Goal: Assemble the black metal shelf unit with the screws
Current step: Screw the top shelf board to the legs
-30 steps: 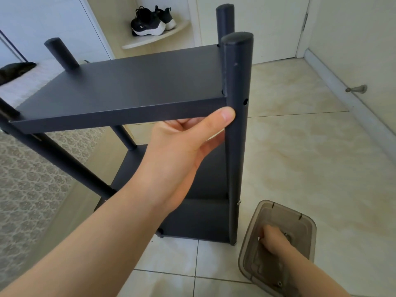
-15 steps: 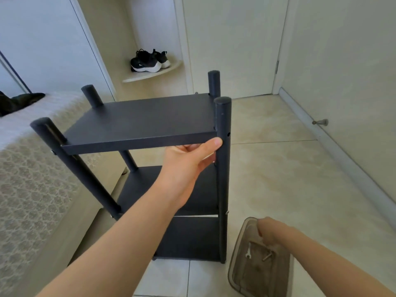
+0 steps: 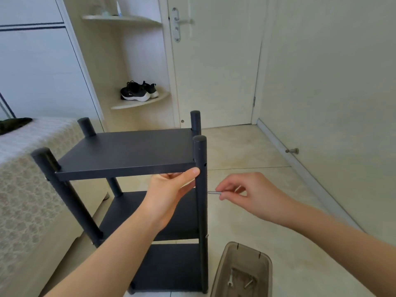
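Your left hand [image 3: 169, 189] grips the top shelf [image 3: 128, 151] from under, beside the post [image 3: 201, 211]. Your right hand [image 3: 246, 194] pinches a screw [image 3: 213, 192], tip toward the post. Next (I think) raise it to the hole [image 3: 205, 165] above your pinch.

Far back, a pair of black shoes [image 3: 138, 93] with white soles sits on the lower corner shelf [image 3: 137, 105], just left of the closed door [image 3: 216, 71] and its silver handle [image 3: 179, 22]. On the left, a bed [image 3: 25, 189] with a patterned cover carries a dark cloth [image 3: 12, 124]. On the right, a doorstop [image 3: 292, 150] sticks out low on the wall, above the beige tiled floor [image 3: 278, 221].
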